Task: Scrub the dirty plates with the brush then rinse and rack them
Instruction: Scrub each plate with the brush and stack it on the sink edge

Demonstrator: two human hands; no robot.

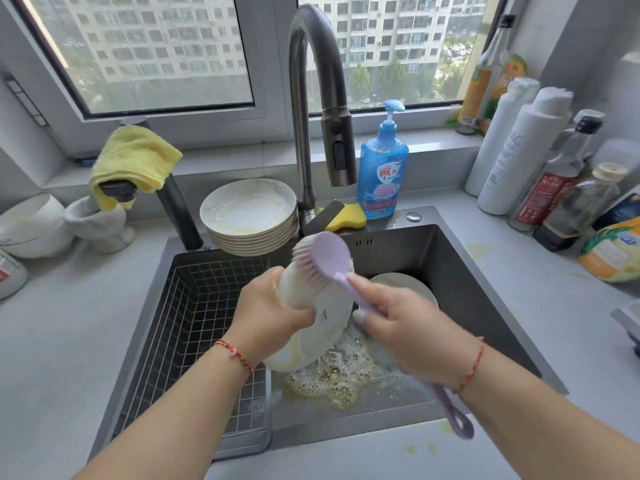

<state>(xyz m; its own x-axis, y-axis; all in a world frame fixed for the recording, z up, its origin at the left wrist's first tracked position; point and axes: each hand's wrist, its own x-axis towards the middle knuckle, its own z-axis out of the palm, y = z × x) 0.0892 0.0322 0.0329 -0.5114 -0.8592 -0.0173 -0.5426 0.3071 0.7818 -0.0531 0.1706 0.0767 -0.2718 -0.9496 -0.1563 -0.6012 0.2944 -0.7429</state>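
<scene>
Grey desk (62, 341) surrounds a dark sink (460, 271) below a window. Over the sink's centre, the left hand (273, 306) grips a tilted white plate (322, 327), fingers curled round its rim at nine o'clock and hidden behind it. The right hand (405, 327) holds the lilac brush (332, 261) by its handle, fingers wrapped round it, bristles touching the plate's upper edge at twelve o'clock. Dirty plates (249, 216) are stacked at eleven o'clock of the held plate. Yellowish foam (332, 379) lies at six o'clock beneath it.
</scene>
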